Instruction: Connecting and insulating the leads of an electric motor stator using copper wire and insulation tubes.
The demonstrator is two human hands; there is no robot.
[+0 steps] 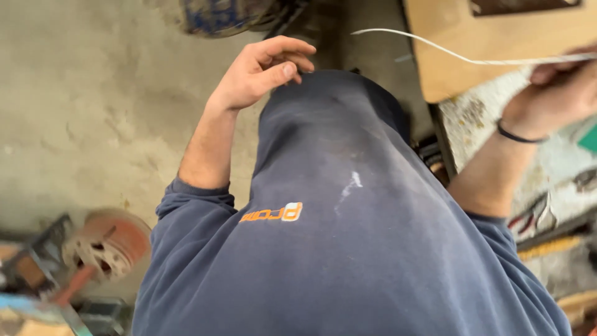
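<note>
My left hand [264,70] hangs at the upper middle, fingers loosely curled, holding nothing and resting near the hem of my dark blue sweatshirt [348,236], which fills most of the view. My right hand [559,87] is at the upper right edge, pinched on a thin white cord [460,57] that runs leftward in a curve over a wooden board [448,37]. A dark band circles my right wrist.
A concrete floor [93,112] spreads at the left. A rusty orange disc-shaped tool [106,246] and metal parts lie at the lower left. A speckled work surface [559,180] with small tools sits at the right. A blue object [217,15] is at the top.
</note>
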